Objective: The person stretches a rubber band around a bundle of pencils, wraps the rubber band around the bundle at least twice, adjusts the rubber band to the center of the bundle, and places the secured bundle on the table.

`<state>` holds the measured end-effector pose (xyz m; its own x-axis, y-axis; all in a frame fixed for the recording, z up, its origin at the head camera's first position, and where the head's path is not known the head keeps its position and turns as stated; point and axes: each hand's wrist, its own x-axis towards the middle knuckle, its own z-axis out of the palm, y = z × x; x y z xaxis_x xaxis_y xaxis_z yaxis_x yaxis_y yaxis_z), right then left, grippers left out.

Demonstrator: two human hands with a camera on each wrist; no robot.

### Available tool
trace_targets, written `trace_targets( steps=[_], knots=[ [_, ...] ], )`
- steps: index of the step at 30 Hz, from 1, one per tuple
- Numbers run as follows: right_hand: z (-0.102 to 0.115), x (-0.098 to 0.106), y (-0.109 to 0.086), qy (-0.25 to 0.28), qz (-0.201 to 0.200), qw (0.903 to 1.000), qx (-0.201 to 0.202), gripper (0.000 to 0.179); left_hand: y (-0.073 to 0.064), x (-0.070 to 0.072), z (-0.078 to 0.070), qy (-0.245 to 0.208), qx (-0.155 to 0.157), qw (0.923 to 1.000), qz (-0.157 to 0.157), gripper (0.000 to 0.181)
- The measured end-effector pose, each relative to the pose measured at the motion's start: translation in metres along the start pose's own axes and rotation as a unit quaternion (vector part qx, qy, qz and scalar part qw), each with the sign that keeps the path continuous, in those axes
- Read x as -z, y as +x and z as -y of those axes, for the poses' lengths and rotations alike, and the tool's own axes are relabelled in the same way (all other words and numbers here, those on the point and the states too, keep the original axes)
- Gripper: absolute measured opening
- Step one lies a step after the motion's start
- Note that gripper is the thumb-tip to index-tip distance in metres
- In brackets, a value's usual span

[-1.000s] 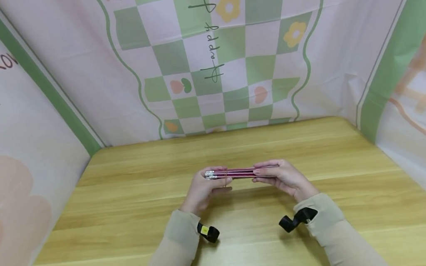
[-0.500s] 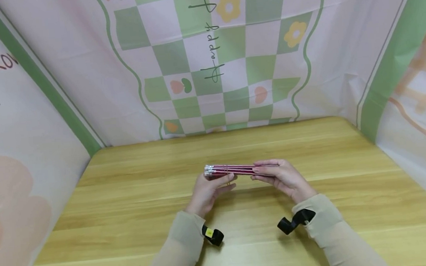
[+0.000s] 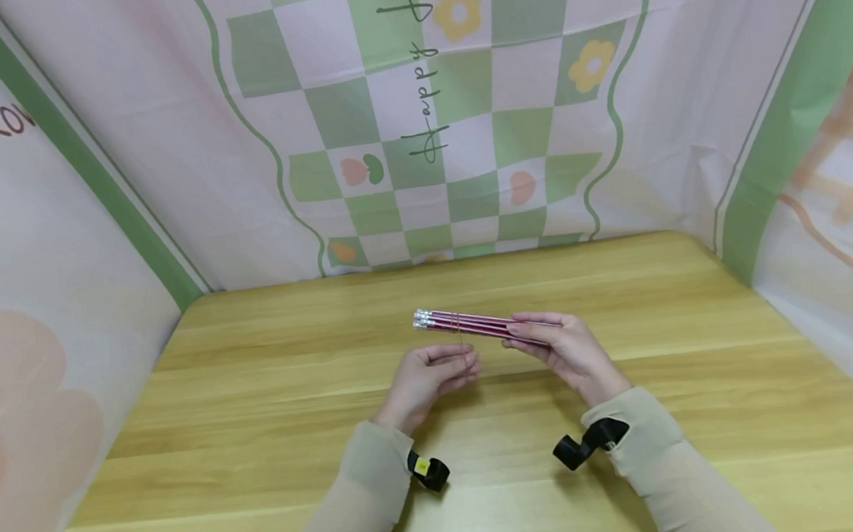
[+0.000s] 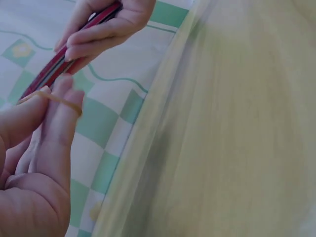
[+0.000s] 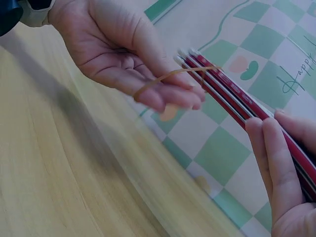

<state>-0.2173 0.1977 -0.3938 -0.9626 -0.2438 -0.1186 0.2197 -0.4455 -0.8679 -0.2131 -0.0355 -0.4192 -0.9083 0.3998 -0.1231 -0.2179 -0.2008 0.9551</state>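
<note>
Above the table, my right hand (image 3: 575, 353) grips a bundle of dark red pencils (image 3: 476, 324) near their right ends. Their white-tipped eraser ends point left and slightly up. A thin tan rubber band (image 5: 170, 75) goes round the bundle near those ends and stretches down to my left hand (image 3: 430, 383). The left hand sits just below the eraser ends, apart from the pencils in the head view. Its fingertips and thumb come together on the band, which loops over the fingers in both wrist views. My right palm hides the pencils' other ends.
A wood-grain table (image 3: 270, 378) extends under both hands. Behind it hangs a green-and-white checked cloth (image 3: 422, 208), with printed cloth walls at both sides. Each wrist wears a black strap; the right one (image 3: 591, 443) hangs over the table.
The left hand has let go of the pencils' eraser ends, moved slightly right, and now draws the rubber band downward. The eraser ends have tilted up; the right hand keeps its grip.
</note>
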Motion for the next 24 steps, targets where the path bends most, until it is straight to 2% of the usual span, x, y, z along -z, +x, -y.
trace_targets(
  steps=[6,11,15,19,24],
  knots=[
    [0.0,-0.005,0.001,0.0,-0.019,0.9994,0.03,0.021,-0.002,-0.004,-0.001,0.025,0.01,0.9996,0.011,0.031],
    [-0.002,-0.012,0.001,-0.016,-0.059,0.9969,0.049,0.023,-0.003,-0.008,-0.002,0.079,0.042,0.996,-0.004,0.037],
    [-0.006,-0.017,0.002,-0.027,-0.091,0.9936,0.062,0.023,-0.004,-0.016,-0.003,0.122,0.049,0.9908,-0.034,0.054],
    [-0.01,-0.017,0.003,-0.023,-0.107,0.9914,0.073,0.024,-0.007,-0.025,-0.003,0.15,0.039,0.9862,-0.057,0.076],
    [-0.012,-0.016,0.003,-0.006,-0.113,0.9909,0.073,0.027,-0.012,-0.031,-0.004,0.179,0.019,0.9811,-0.072,0.091]
  ],
)
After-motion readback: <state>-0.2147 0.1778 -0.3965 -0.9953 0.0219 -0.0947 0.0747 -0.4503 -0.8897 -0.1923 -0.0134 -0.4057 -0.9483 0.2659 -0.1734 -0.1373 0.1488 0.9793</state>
